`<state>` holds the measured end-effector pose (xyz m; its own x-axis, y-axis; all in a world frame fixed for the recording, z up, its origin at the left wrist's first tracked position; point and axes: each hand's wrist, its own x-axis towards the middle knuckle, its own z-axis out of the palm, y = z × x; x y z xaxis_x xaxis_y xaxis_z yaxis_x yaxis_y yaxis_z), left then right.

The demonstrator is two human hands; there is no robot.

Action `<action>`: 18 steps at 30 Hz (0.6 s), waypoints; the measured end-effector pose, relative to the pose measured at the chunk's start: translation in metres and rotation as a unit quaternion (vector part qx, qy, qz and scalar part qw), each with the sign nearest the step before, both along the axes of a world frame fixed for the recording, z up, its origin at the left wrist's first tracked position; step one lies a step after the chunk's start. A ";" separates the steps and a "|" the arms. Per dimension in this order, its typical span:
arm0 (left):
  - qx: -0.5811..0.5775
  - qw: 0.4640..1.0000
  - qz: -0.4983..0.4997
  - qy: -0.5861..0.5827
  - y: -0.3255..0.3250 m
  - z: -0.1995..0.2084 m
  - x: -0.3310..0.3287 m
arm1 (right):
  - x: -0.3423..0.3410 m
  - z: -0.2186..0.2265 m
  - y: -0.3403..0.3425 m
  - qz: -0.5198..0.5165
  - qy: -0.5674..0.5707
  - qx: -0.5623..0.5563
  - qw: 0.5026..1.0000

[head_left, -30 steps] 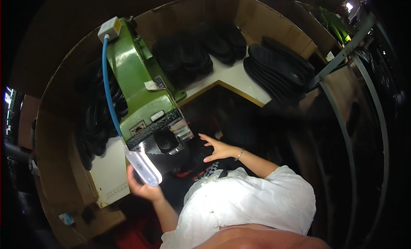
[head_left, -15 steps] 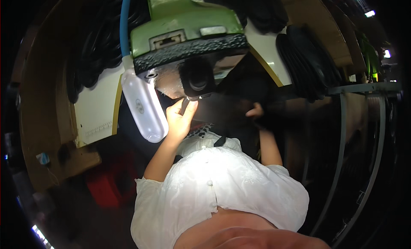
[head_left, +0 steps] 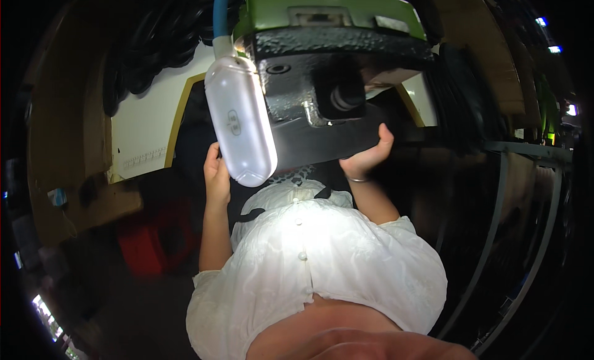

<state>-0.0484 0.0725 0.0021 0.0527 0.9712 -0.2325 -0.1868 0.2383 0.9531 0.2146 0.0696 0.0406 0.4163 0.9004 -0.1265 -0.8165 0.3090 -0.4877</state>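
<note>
A dark, flat sheet-like piece (head_left: 315, 141) spans the space in front of my body, below a green machine head (head_left: 346, 10) with a black underside. My right hand (head_left: 370, 156) grips its right end, thumb raised along the edge and fingers underneath. At the other end, my left hand (head_left: 216, 177) is closed with bent fingers, seemingly around the piece's left side; the white lamp (head_left: 241, 121) covers the contact. The lamp hangs from a blue neck (head_left: 221, 13) left of the machine.
A white tabletop with a yellow edge (head_left: 143, 128) lies on the left. Black bundles (head_left: 151, 60) sit on it, with more dark ones (head_left: 461, 94) at right. A red stool-like object (head_left: 142, 245) stands low left. A metal frame (head_left: 532, 148) rises at right.
My hands have spread apart, the left moving left and the right coming up into the light. The dark piece now stretches between them. The machine and lamp appear shifted right in view.
</note>
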 end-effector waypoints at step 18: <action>0.096 0.987 -0.123 0.042 0.015 0.055 0.108 | 0.005 0.019 0.037 0.212 -0.505 0.054 0.835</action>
<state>0.0600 0.0877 0.0575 0.2805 0.9581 -0.0583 -0.0638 0.0792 0.9948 0.2196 0.1071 0.0595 -0.0976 0.9772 0.1885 -0.0524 0.1841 -0.9815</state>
